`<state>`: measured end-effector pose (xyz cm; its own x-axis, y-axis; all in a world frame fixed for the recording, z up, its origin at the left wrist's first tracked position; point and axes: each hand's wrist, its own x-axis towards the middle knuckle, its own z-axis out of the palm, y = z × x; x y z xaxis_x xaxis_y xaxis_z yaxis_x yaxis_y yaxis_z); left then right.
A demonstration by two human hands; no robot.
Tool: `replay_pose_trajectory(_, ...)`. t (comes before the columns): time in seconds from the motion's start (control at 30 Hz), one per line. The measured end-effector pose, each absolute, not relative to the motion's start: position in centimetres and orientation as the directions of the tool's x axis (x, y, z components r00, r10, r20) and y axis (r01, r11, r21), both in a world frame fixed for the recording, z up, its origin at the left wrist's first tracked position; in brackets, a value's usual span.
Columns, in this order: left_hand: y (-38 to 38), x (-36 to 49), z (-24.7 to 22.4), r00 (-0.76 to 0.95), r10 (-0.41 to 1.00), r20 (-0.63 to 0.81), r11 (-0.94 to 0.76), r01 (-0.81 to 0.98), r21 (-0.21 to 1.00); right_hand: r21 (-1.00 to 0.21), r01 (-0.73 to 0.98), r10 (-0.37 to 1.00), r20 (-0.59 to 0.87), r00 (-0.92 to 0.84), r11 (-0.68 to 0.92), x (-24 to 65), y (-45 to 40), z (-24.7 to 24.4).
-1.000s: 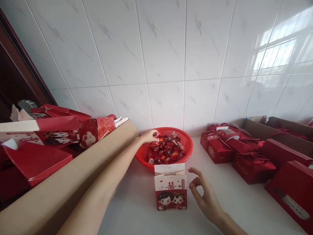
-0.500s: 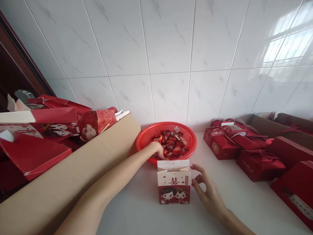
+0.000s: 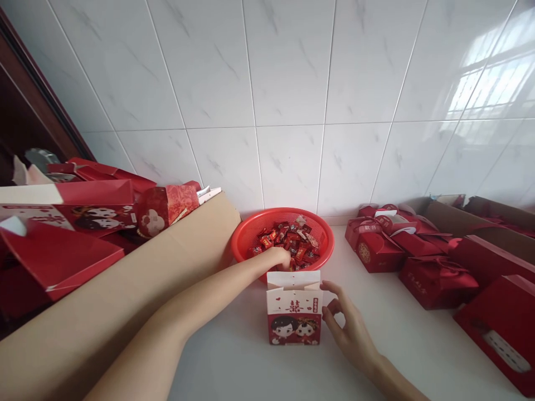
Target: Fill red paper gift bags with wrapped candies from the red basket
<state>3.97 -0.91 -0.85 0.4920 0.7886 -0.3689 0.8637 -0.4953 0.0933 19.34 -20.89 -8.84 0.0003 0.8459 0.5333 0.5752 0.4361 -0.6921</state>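
My left hand [image 3: 283, 258] reaches down into a red plastic basket [image 3: 239, 236] among wrapped candies [image 3: 298, 245]. Its fingers point downward and are hidden, so what they hold cannot be seen. Just in front of the basket a small red and white paper gift box [image 3: 294, 316] with two cartoon figures stands upright on the white counter, its top flaps raised. My right hand [image 3: 349, 323] is at the right side of this box, fingers curved and apart. Its fingertips appear to touch the box's edge, without wrapping round it.
On the left, a long cardboard carton [image 3: 167, 267] holds red boxes [image 3: 87, 245] and pouches. Several closed red gift boxes [image 3: 378, 248] with ribbons stand on the right, near another cardboard carton [image 3: 455, 217]. A tiled wall [image 3: 288, 83] rises behind the basket.
My left hand has shifted right and slightly nearer within the basket. My right hand has come up to the box's edge, from a small gap before. The view has shifted slightly.
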Motion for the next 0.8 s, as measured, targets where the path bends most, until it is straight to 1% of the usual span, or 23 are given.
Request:
replay_pose_trajectory(0.07, -1.3, 4.1, -0.3, 0.458, 0.771, -0.444, -0.484, 0.873, 0.06, -0.691, 0.571, 0.843, 0.539, -0.004, 0.444, 19.3, -20.9, -8.8)
replay_pose_trajectory(0.13, -1.6, 4.0, 0.3, 0.441, 0.762, -0.475, -0.481, 0.876, 0.041, -0.687, 0.57, 0.839, 0.544, -0.007, 0.45, 19.2, -20.9, -8.8)
replay_pose_trajectory(0.33, -1.3, 2.7, 2.4, 0.449, 0.785, -0.428, -0.472, 0.88, 0.057, -0.661, 0.591, 0.828, 0.56, -0.022, 0.463, 19.1, -21.0, -8.9)
replay_pose_trajectory(0.4, -0.6, 2.0, 3.0, 0.455, 0.806, -0.379, -0.447, 0.887, 0.116, -0.652, 0.597, 0.821, 0.571, -0.02, 0.468, 19.1, -21.0, -8.9)
replay_pose_trajectory(0.47, 0.4, 1.2, 3.4, 0.477, 0.82, -0.315, -0.415, 0.876, 0.246, -0.646, 0.598, 0.815, 0.579, -0.021, 0.474, 19.1, -21.0, -8.8)
replay_pose_trajectory(0.53, 1.5, 0.4, 3.6, 0.511, 0.832, -0.218, -0.406, 0.826, 0.39, -0.647, 0.596, 0.815, 0.579, -0.023, 0.476, 19.1, -21.0, -8.7)
replay_pose_trajectory(0.57, 2.0, -0.1, 3.6, 0.513, 0.845, -0.153, -0.41, 0.804, 0.431, -0.65, 0.594, 0.817, 0.576, -0.023, 0.474, 19.1, -21.0, -8.7)
replay_pose_trajectory(0.6, 2.4, -0.5, 3.6, 0.495, 0.864, -0.089, -0.411, 0.797, 0.443, -0.652, 0.592, 0.82, 0.572, -0.024, 0.473, 19.1, -21.0, -8.6)
replay_pose_trajectory(0.67, 2.9, -1.2, 3.6, 0.414, 0.91, -0.001, -0.381, 0.837, 0.394, -0.655, 0.591, 0.822, 0.569, -0.023, 0.471, 19.2, -21.0, -8.6)
replay_pose_trajectory(0.73, 2.9, -1.6, 3.7, 0.372, 0.928, 0.008, -0.357, 0.883, 0.305, -0.653, 0.591, 0.819, 0.574, -0.022, 0.473, 19.2, -21.0, -8.5)
replay_pose_trajectory(0.8, 2.3, -1.5, 3.6, 0.459, 0.887, -0.042, -0.435, 0.864, 0.254, -0.655, 0.591, 0.819, 0.573, -0.017, 0.471, 19.2, -21.0, -8.6)
